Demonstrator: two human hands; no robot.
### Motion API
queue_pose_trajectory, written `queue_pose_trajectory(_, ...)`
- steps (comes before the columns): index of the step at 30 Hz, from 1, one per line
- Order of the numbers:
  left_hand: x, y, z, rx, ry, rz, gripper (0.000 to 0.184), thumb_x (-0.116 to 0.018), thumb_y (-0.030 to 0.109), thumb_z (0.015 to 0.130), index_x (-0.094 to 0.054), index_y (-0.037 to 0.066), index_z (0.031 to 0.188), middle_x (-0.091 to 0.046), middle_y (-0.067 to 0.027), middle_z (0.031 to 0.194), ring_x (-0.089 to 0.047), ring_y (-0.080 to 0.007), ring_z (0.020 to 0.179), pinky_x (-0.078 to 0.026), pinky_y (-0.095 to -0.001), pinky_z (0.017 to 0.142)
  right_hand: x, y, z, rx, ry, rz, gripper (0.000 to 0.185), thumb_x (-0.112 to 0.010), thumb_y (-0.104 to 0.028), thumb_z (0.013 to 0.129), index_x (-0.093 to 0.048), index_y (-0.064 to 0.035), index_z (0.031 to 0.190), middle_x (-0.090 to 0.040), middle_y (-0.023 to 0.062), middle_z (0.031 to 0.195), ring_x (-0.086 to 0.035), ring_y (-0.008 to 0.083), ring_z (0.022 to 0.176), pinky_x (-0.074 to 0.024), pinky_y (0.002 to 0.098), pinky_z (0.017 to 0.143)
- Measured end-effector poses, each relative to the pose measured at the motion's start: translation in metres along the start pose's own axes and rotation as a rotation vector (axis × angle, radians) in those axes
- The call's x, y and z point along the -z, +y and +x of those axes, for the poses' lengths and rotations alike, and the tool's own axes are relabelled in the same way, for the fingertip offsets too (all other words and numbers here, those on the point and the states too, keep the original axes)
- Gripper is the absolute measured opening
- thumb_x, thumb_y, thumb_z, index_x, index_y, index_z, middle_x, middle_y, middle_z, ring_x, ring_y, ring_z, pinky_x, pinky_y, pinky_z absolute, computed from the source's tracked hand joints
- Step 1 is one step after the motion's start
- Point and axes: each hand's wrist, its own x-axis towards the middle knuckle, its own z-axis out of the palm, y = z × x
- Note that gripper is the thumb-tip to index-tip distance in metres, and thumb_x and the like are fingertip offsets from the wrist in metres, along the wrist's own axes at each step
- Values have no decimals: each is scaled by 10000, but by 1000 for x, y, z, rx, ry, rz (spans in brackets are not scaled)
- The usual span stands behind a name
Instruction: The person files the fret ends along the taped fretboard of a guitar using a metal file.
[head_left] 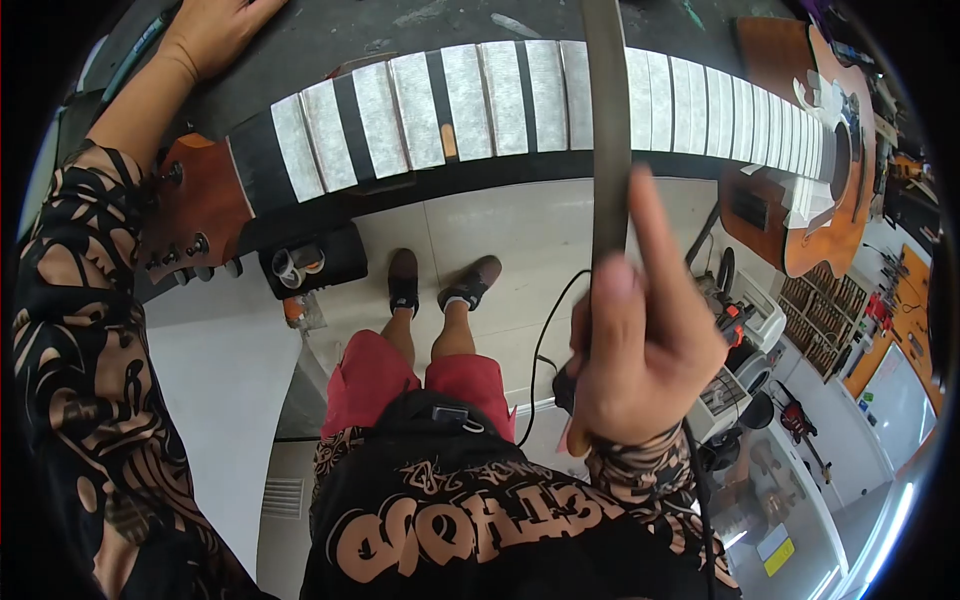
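Note:
An acoustic guitar lies on its back, its neck running across the view. Silvery masking strips cover the fretboard [465, 100] between the frets, leaving a few dark bands bare. My right hand [645, 345] is closed around a long flat metal file [611, 120], thumb on top and index finger stretched along its side. The file crosses over the neck; whether it touches the frets I cannot tell. My left hand [215, 35] rests on the dark bench beyond the headstock [195, 200], thumb stretched out, other fingertips cut off by the top edge.
The guitar body [775, 225] lies at the right with tape around the soundhole. A dark cable [540, 385] hangs below my right hand. A black container with tape rolls [310, 262] sits under the headstock. A tool rack [820, 310] and drawers stand at the right.

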Motion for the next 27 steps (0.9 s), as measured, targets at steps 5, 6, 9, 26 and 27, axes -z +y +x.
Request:
queue_pose_trajectory(5,1,0,1,7,-18,14,525,-614,252,850,-497,89,1335,-451,-191,1342,-403,-389,1284,-296,-486,1099,29,23,-70,64,-25,-168,419,-669,96,793,-654,74,1211,-706,129,739,-610,97,526,-495,218,545)
queue_pose_trajectory(6,-1,-1,0,5,-17,11,525,-614,252,850,-497,89,1335,-451,-191,1342,-403,-389,1284,-296,-486,1099,32,23,-79,115,-43,-188,440,-677,103,773,-656,68,1211,-681,110,699,-592,114,499,-482,226,519)
queue_pose_trajectory(9,0,0,1,-2,-12,16,519,-607,257,857,-496,92,1336,-448,-191,1344,-403,-388,1284,-297,-483,1098,32,26,-92,205,-56,-248,476,-693,109,743,-658,57,1214,-616,72,622,-543,130,454,-442,239,469)
queue_pose_trajectory(26,1,9,-2,4,18,8,523,-597,275,861,-494,87,1338,-440,-200,1350,-396,-388,1294,-290,-488,1100,-7,4,-23,271,43,-432,468,-674,34,854,-624,-35,1314,-615,78,660,-489,85,490,-415,235,482)
queue_pose_trajectory(27,2,10,-2,17,14,4,523,-598,274,861,-494,87,1339,-439,-200,1350,-395,-388,1295,-289,-487,1102,-9,-2,-11,247,30,-432,452,-659,23,880,-619,-42,1325,-673,87,722,-495,43,529,-414,213,501)
